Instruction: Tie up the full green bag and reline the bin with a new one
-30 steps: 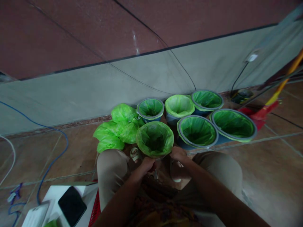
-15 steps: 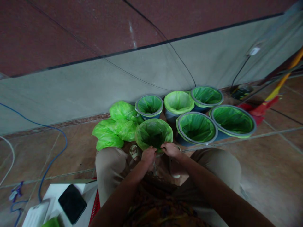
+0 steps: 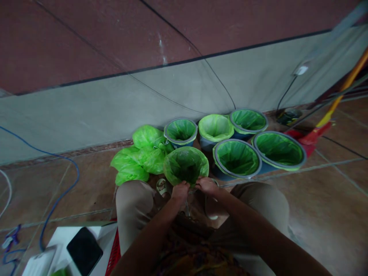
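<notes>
Between my knees stands a trash bin lined with a green plastic bag (image 3: 184,158), the bag folded out over its rim. My left hand (image 3: 181,191) is closed on the bag's edge at the near side of the rim. Just right of it, my right hand (image 3: 207,186) pinches the same edge. The fingertips of both hands are partly hidden, and the bin's body is mostly covered by the bag and my hands.
Several lined bins stand beyond and to the right, including a grey-rimmed bin (image 3: 237,158). Tied green bags (image 3: 140,155) lie at left. A red dustpan (image 3: 315,138) stands at right. A phone (image 3: 84,251) rests on a white surface at lower left; a blue cable (image 3: 70,188) crosses the floor.
The camera view has shifted slightly. Both hands stay on the bag's near edge, with little visible movement, and the bins stand where they were.
</notes>
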### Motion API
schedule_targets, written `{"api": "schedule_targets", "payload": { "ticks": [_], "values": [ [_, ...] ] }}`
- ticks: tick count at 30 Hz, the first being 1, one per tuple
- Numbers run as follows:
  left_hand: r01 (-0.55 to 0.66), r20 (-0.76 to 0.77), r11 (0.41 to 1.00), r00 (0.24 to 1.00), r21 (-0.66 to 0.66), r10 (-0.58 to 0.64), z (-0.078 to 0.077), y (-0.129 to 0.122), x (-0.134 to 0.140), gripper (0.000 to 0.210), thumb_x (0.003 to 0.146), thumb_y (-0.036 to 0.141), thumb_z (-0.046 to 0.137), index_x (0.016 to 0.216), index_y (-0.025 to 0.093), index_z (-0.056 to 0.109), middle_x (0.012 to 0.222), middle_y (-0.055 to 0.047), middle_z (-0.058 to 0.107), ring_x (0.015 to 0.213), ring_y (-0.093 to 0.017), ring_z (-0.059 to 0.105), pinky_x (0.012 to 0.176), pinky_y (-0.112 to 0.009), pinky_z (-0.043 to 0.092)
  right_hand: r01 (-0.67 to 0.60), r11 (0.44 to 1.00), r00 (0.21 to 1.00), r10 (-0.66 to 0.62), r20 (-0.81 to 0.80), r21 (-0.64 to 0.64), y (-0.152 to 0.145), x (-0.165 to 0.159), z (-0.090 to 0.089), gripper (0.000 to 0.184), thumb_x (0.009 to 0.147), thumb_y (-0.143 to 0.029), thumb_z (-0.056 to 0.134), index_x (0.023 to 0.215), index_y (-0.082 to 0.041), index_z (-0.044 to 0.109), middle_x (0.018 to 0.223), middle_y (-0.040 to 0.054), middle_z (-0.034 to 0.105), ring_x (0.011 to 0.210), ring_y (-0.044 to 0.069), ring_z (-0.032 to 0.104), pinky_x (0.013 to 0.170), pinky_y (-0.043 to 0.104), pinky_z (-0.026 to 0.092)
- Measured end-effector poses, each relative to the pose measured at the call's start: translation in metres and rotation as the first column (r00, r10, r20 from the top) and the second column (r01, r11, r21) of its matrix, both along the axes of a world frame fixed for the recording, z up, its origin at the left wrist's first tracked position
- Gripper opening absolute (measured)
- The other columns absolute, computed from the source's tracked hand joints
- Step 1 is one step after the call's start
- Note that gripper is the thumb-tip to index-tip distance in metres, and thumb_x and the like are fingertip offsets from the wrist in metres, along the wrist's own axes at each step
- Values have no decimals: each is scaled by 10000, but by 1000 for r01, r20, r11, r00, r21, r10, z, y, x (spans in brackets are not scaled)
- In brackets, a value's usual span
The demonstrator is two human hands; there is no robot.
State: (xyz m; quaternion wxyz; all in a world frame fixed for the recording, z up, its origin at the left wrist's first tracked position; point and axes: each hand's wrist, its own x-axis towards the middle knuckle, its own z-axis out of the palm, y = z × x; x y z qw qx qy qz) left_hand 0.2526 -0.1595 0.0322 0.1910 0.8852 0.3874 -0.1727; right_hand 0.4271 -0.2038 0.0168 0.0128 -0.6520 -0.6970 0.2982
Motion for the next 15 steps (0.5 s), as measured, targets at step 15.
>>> {"api": "schedule_targets", "payload": {
  "ticks": [15],
  "values": [
    [-828, 379, 560, 519, 0, 767, 19, 27, -22, 468, 828, 231, 530, 1274, 86, 510, 1176, -195, 608, 1092, -264, 603, 897, -340, 468, 676, 702, 731, -678, -81, 225, 17, 18, 10, 390, 930, -308, 435, 1240, -109, 564, 1229, 165, 614, 1117, 229, 581, 923, 277, 417]
  ]
}}
